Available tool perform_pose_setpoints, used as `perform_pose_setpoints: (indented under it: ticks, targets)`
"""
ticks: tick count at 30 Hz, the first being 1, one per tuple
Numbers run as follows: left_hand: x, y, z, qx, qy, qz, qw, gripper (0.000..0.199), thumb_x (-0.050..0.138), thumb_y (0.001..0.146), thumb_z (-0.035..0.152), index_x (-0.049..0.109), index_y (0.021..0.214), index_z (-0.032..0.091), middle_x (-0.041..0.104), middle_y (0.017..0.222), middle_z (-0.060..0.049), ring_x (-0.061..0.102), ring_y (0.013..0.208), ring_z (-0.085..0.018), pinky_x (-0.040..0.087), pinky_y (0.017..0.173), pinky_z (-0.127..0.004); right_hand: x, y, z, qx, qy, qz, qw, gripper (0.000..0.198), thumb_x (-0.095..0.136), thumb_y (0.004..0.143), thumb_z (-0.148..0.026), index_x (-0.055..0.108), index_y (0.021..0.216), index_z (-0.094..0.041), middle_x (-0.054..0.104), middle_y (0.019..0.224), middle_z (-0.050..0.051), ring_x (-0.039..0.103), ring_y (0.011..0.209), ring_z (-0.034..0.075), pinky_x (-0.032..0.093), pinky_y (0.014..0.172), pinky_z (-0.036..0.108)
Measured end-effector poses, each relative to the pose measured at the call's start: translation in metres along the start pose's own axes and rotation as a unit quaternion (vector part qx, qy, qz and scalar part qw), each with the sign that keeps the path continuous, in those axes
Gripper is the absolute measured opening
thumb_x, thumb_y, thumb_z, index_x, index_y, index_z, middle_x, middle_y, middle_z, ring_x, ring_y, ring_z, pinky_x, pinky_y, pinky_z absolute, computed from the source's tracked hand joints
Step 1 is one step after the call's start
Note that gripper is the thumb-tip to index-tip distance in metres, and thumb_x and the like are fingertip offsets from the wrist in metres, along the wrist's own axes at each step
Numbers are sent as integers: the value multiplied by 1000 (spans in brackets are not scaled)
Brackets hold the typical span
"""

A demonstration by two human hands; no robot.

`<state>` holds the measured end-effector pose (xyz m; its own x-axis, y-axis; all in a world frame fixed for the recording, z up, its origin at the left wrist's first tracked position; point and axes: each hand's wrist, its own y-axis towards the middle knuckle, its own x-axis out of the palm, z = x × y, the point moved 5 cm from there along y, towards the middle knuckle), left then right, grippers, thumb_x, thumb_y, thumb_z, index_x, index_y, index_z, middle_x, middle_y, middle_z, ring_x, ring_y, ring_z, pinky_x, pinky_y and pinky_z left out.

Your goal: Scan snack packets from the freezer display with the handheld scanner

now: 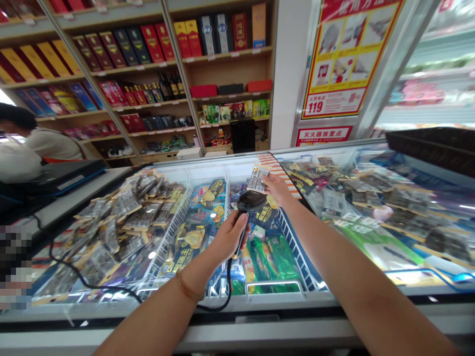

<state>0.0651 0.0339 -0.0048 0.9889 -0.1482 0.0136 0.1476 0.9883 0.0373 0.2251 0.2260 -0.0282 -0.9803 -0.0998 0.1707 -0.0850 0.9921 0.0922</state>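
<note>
My left hand (230, 233), a band around its wrist, is wrapped round the handle of a black barcode scanner (252, 200). From the scanner's lower end a black cord (229, 287) hangs and loops left over the freezer's front. Farther off, my right hand (276, 188) pinches a small flat packet (257, 179) with a clear, silvery face and dark bits, just beyond the scanner head. Both hands are above the glass-topped chest freezer (245, 170). Under the glass, white wire baskets (178, 215) hold blue, black and green ice cream packs (276, 257).
On the glass at left lies a heap of similar packets (126, 202); more packets (404, 207) lie at right beside a dark tray (434, 148). A person (55, 143) is at the far left by a black device (74, 178). Shelves of boxes (148, 42) stand behind.
</note>
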Motion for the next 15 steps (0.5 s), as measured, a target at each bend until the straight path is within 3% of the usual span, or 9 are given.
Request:
perform_pose_setpoints:
  ticks: [4,8,12,15]
  targets:
    - [-6,4,1,8,-15,43,999,66,72,71,84,53,84,22,58,65,5,46,39,-8,35,37,-24,-6,1,2,-27,-43,27,998,60,81,65,-73,67,90,-21,73,77,3,72,73,21,61,71,34]
    - [-29,6,18,29,-59,155,986,68,71,71,86,52,85,22,60,68,4,49,41,-8,38,38,-24,-12,-4,2,-52,-76,63,994,69,80,53,-82,63,80,-21,66,70,2,65,67,19,58,64,34]
    - [-64,0,52,38,-132,243,960,62,64,80,82,53,89,22,57,63,5,48,41,-9,38,39,-22,-9,-14,-7,-82,-142,86,983,64,74,57,-84,57,70,-24,60,61,1,58,59,19,51,54,32]
    - [-103,-12,79,62,-169,310,934,56,63,85,76,54,92,21,57,63,5,49,40,-9,37,38,-21,9,-19,-14,-66,-197,79,975,58,75,60,-78,51,61,-25,52,51,-1,51,50,17,43,49,31]
